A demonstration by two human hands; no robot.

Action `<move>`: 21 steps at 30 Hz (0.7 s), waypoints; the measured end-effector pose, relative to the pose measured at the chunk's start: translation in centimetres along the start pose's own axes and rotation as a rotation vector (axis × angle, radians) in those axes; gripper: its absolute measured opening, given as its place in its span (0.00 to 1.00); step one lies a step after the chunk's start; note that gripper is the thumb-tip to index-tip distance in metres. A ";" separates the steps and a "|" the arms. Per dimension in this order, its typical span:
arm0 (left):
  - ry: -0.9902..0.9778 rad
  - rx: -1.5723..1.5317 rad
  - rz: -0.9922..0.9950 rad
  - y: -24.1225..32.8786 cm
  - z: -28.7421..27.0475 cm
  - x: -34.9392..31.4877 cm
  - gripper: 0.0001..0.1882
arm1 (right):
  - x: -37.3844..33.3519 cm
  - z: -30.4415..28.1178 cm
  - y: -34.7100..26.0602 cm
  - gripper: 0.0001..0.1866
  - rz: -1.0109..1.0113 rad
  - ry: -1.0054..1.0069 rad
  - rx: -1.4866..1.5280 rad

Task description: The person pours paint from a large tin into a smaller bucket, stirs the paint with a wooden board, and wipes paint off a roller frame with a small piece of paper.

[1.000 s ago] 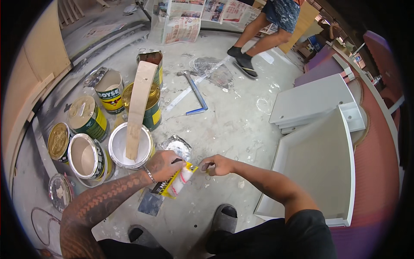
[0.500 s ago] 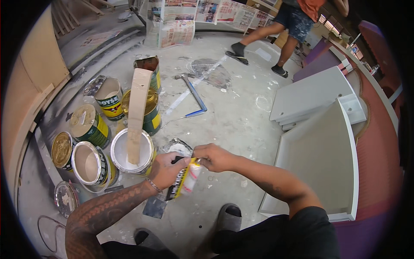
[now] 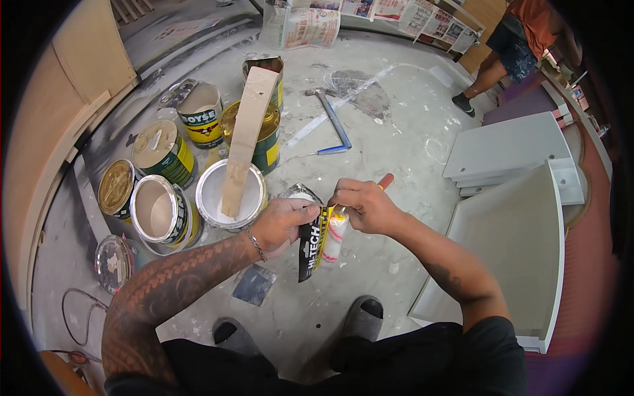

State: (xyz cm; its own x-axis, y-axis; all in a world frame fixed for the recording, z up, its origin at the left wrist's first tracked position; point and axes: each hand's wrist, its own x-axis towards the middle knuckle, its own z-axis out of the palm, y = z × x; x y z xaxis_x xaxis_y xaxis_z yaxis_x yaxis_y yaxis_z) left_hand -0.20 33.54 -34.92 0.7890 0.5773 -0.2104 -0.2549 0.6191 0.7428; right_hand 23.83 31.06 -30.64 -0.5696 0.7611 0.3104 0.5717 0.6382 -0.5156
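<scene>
Tight thumb-and-finger pinches hold the roller packet (image 3: 316, 245): left hand (image 3: 281, 226) at its upper left edge, right hand (image 3: 367, 206) at its top, presumably to steady it. It hangs above the floor (image 3: 404, 158), right of the white-lined paint can (image 3: 212, 190).

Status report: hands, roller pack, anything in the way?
Left hand and right hand both gripping roller pack near its top. Red-striped roller visible. Paint can with wooden stick nearby, not blocking.
</scene>
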 end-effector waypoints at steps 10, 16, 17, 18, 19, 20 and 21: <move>0.064 0.617 0.105 1.3 1.2 0.2 0.14 | 0.1 -0.2 0.6 0.16 0.065 -0.056 0.085; 0.357 0.664 0.126 -2.1 -1.0 1.3 0.14 | -0.1 1.7 0.0 0.15 0.339 -0.035 0.403; 0.401 0.667 0.063 -2.3 -0.9 1.3 0.12 | -0.7 1.8 0.1 0.13 0.474 -0.130 0.599; 0.415 0.722 0.132 -2.7 -0.8 1.2 0.15 | -0.9 2.3 0.0 0.09 0.423 -0.127 0.594; 0.422 0.723 0.139 -2.9 -0.6 0.8 0.15 | -1.0 2.6 0.2 0.09 0.414 -0.131 0.591; 0.424 0.814 0.180 -3.1 -0.4 0.5 0.17 | -1.0 3.0 0.4 0.08 0.376 -0.169 0.508; 0.425 0.906 0.220 -3.3 -0.2 0.2 0.19 | -1.1 3.3 0.5 0.11 0.339 -0.206 0.425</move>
State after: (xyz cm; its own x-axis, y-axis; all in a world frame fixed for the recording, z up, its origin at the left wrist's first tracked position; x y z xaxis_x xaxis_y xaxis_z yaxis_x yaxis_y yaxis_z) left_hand 0.66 31.69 -37.53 0.4677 0.8794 -0.0884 0.2870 -0.0565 0.9562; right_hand 22.77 30.18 -33.85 -0.5235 0.8493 -0.0680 0.4794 0.2276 -0.8476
